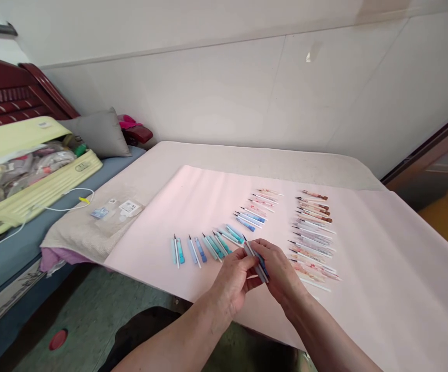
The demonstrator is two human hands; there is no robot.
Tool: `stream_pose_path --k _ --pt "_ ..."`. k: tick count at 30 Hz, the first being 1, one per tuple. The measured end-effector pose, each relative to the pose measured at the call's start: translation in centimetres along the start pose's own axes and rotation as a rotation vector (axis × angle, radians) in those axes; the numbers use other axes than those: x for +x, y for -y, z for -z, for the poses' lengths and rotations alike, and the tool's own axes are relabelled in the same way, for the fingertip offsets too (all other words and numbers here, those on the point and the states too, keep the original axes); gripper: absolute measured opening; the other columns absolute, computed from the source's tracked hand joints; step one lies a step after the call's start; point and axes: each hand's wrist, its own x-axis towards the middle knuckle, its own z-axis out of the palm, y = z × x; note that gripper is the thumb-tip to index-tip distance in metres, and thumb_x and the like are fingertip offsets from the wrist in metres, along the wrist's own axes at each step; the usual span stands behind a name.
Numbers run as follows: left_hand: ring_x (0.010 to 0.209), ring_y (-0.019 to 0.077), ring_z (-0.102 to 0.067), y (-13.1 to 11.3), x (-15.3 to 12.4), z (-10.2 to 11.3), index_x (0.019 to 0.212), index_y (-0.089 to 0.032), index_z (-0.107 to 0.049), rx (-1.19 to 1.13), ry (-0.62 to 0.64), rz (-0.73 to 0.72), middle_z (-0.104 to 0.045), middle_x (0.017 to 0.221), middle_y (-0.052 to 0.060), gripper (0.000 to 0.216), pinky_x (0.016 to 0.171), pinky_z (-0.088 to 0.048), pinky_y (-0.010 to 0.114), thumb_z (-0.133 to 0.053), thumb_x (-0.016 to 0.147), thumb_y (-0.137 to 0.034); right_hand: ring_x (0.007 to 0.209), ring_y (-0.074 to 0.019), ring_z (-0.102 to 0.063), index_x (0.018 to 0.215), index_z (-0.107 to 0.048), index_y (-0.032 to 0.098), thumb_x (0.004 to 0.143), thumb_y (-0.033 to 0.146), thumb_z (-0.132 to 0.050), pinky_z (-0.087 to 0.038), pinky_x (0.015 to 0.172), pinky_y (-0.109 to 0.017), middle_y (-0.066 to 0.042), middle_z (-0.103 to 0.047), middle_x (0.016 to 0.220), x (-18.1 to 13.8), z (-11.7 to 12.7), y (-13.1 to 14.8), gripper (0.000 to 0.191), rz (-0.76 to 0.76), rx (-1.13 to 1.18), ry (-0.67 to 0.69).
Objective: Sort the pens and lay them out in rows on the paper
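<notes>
Both my hands meet over the front of the pink sheet, closed around slim pens [257, 263] in grey-white and blue, one with a dark pointed tip. My left hand [233, 276] grips them from the left with thumb and fingers. My right hand [277, 264] wraps them from the other side; its fingers hide part of them. Just left of my hands lie teal and white pens [213, 245], and further left a teal set [178, 251]. Blue pens [247, 222] and pink ones [261, 205] lie beyond. To the right runs a column of brown, lilac and pink pens [312, 237].
The pink sheet [382, 268] covers a table against a white wall. Clear plastic packaging [117, 209] lies on the cloth at left. A bed holds an open yellow suitcase [49, 188] full of bagged items and a grey pillow [99, 133]. A white cord hangs nearby.
</notes>
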Motion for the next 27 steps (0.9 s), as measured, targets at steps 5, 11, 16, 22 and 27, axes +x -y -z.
stream_pose_path --k 5,11,16,22,27 --pt "0.068 0.0132 -0.056 0.1 0.0 0.1 0.087 -0.016 -0.067 0.003 -0.014 -0.004 -0.063 0.079 0.005 0.025 0.07 -0.047 0.03 -0.07 0.065 -0.026 0.061 -0.0131 -0.05 0.075 -0.055 0.017 0.075 0.041 -0.052 -0.037 0.048 -0.021 0.0 -0.055 0.066 0.0 -0.2 -0.4 0.025 0.016 -0.017 -0.001" --pt "0.064 0.0131 -0.055 -0.1 0.1 0.1 0.086 -0.015 -0.068 0.007 0.011 -0.027 -0.062 0.075 0.005 0.024 0.067 -0.047 0.03 -0.07 0.064 -0.024 0.061 -0.0142 -0.051 0.078 -0.058 0.016 0.075 0.043 -0.054 -0.038 0.048 -0.022 -0.001 -0.057 0.067 -0.3 -0.3 0.0 0.027 0.018 -0.028 0.035" --pt "0.065 0.0142 -0.057 -0.9 0.3 0.3 0.086 -0.013 -0.068 -0.051 -0.014 -0.024 -0.063 0.077 0.007 0.023 0.067 -0.048 0.03 -0.069 0.064 -0.021 0.072 -0.0171 -0.056 0.077 -0.06 0.02 0.078 0.043 -0.054 -0.044 0.058 -0.024 -0.004 -0.063 0.079 -0.3 0.3 0.6 0.024 0.042 0.021 0.077" --pt "0.061 0.0133 -0.059 -3.6 0.5 1.9 0.081 -0.012 -0.066 -0.081 -0.105 -0.087 -0.065 0.076 0.007 0.019 0.061 -0.048 0.026 -0.07 0.064 -0.017 0.099 -0.0228 -0.059 0.086 -0.065 0.021 0.076 0.046 -0.058 -0.048 0.077 -0.03 -0.007 -0.064 0.101 0.8 1.6 0.4 0.028 -0.055 0.079 0.043" --pt "0.057 0.012 -0.059 -7.3 -0.3 5.8 0.078 -0.01 -0.062 0.062 -0.246 -0.196 -0.065 0.072 0.007 0.015 0.055 -0.048 0.023 -0.067 0.067 -0.018 0.094 -0.022 -0.061 0.084 -0.066 0.019 0.073 0.044 -0.063 -0.05 0.074 -0.029 -0.009 -0.064 0.101 1.3 2.8 0.7 0.027 -0.066 0.128 0.029"
